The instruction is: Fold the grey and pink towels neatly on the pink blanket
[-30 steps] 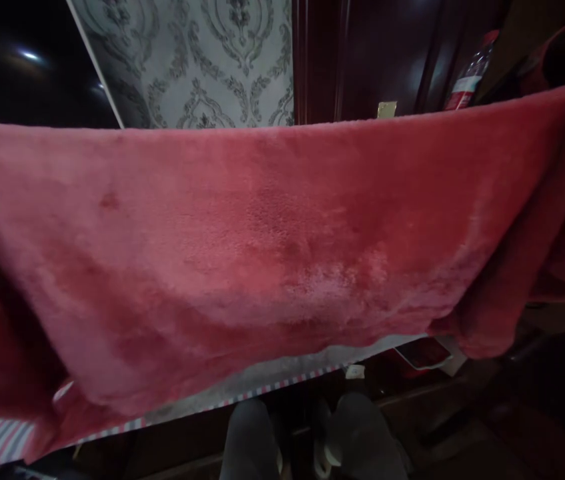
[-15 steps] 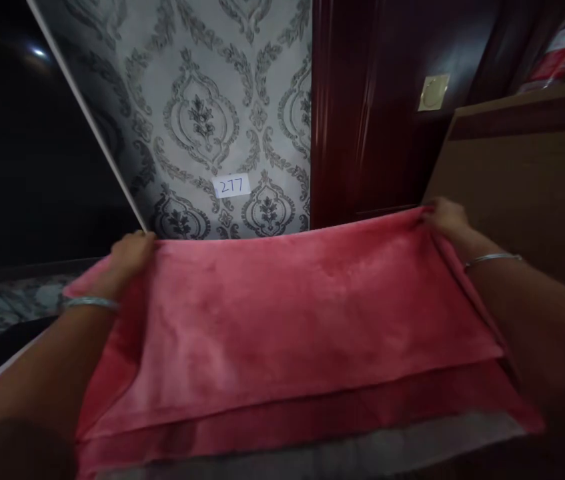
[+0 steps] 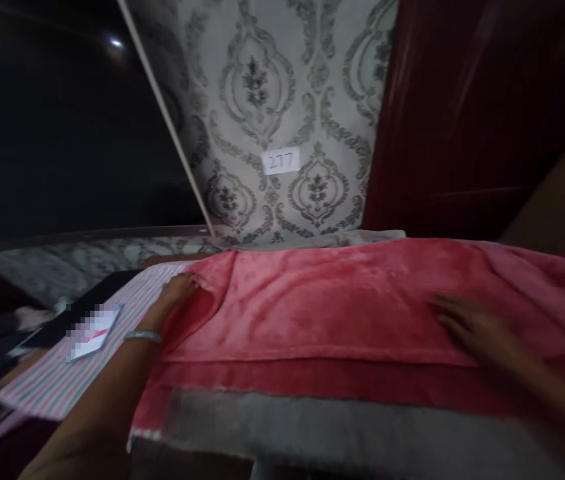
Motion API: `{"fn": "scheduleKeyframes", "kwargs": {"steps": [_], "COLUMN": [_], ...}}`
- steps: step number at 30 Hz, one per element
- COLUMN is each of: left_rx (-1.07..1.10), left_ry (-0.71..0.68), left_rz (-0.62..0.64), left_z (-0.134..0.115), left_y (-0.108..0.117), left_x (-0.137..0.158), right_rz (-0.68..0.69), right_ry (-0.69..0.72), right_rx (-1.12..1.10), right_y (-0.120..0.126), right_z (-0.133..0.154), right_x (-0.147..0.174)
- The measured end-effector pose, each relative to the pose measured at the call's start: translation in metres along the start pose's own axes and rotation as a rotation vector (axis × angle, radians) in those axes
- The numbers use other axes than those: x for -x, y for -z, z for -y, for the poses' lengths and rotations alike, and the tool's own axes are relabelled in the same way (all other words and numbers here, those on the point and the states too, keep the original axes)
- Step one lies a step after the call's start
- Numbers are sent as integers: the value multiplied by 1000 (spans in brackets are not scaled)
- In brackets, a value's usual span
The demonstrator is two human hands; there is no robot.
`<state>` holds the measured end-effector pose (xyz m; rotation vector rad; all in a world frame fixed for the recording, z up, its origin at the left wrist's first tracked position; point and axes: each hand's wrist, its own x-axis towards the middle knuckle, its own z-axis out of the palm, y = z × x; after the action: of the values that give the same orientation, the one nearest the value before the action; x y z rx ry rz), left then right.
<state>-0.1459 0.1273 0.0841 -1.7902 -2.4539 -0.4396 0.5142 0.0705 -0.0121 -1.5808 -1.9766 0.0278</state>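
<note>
A pink plush cloth (image 3: 332, 303) lies spread and folded over a grey cloth (image 3: 282, 423), with soft wrinkles across its top. At its left edge, my left hand (image 3: 178, 292) has its fingers curled on the turned-back fold, a bracelet at the wrist. My right hand (image 3: 472, 330) is over the right part of the pink cloth, fingers stretched out and slightly blurred. Whether its palm presses on the cloth is hard to see.
Left of the pink cloth lies a striped cloth (image 3: 142, 293) with a small white and red packet (image 3: 95, 333), partly pixelated. A large dark screen (image 3: 62, 127) stands behind. Patterned wallpaper bears a "277" label (image 3: 281, 161); a dark red panel (image 3: 442, 127) is at right.
The pink cloth, held up by both hands before, has come down flat and spread wider. My right hand has let go of its corner and opened. The view has shifted left.
</note>
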Motion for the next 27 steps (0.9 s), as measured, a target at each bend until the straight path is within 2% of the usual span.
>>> {"fn": "scheduleKeyframes", "kwargs": {"steps": [4,7,11,15,19,22,24,27], "left_rx": [-88,-83,-66,-15,18,24,37,54], "left_ry": [140,152,90,28,53,39,-76,-341], "left_rz": [116,149,105,82,84,45,-16,-58], "left_z": [68,94,93,84,93,100,96,82], "left_y": [9,9,3,-3,2,6,5,-3], "left_x": [49,80,103,108,116,133,148,166], "right_rz": [1,10,-19,-56,-38,-21,-24,-24], "right_ry": [-9,3,10,-15,3,30,48,81], "right_rx": [-181,-246,-222,-192,-137,-87,-44,28], "right_y": [-18,-32,-40,-37,-34,-34,-35,-34], "right_z": [10,15,26,40,44,42,42,46], "right_x": [46,66,72,74,76,76,74,71]}}
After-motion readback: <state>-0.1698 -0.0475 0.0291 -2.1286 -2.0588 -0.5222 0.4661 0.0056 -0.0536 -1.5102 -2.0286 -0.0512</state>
